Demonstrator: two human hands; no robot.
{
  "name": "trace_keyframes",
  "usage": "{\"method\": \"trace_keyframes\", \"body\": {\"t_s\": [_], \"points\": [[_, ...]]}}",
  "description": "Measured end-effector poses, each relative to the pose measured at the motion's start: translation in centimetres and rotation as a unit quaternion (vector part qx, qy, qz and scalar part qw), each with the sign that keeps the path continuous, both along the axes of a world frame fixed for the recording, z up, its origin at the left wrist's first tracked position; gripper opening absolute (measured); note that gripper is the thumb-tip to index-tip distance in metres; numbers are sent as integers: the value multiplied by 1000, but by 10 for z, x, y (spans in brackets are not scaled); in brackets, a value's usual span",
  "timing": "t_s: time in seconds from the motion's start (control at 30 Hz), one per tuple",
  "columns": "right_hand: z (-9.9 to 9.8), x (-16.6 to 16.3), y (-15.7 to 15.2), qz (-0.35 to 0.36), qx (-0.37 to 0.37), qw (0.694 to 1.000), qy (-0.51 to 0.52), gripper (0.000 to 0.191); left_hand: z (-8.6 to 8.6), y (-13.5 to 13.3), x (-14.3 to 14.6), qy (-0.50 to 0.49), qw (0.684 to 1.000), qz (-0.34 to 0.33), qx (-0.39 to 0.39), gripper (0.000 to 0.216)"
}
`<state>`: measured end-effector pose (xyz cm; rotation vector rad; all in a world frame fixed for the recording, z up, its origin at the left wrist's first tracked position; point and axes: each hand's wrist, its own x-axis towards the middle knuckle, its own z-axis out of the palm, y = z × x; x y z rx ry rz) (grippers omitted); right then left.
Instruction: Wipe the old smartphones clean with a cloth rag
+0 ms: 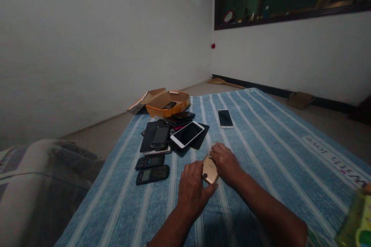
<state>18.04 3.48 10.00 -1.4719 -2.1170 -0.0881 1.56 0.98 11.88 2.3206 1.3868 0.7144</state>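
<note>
Both my hands hold a gold phone [209, 170], back side up, just above the blue striped cloth [261, 139]. My left hand [193, 189] grips its near end with fingers curled round it. My right hand [227, 164] clasps its far right edge, fingers closed over it. Beyond my hands lies a heap of phones: a white-framed smartphone [187, 134], a dark smartphone [160, 137] on a black case, and two small keypad phones [150, 168] side by side to the left.
A lone white phone [225, 118] lies face up farther back on the cloth. An open orange cardboard box [168, 104] with a small phone in it stands at the far corner. Grey bedding [43, 177] lies left; a green object [358, 224] at bottom right.
</note>
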Motion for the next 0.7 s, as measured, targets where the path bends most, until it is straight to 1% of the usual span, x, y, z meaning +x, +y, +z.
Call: {"method": "trace_keyframes", "body": {"t_s": [0.07,0.1,0.23,0.3,0.37,0.5,0.6,0.7], "points": [[2,3,2,-34,-4,999,3,21,1,0,0,0,1000,2,-10,39],[1,3,1,-32,-3,999,4,20,1,0,1,-1,1000,1,-10,39],[-4,-10,-13,51,5,999,-3,12,-2,1,1,-7,1000,1,10,33],[-4,-14,-14,57,5,998,-13,11,-3,1,0,-10,1000,4,13,33],[-1,-11,-9,23,-1,999,-22,14,-2,1,-1,-12,1000,4,8,39],[5,7,11,-63,-23,997,-26,23,1,1,-1,0,1000,7,2,45],[7,16,16,-95,-42,994,-30,23,2,1,0,13,1000,12,-3,44],[11,19,9,-116,-76,989,-45,22,3,0,1,23,1000,7,-9,44]]}}
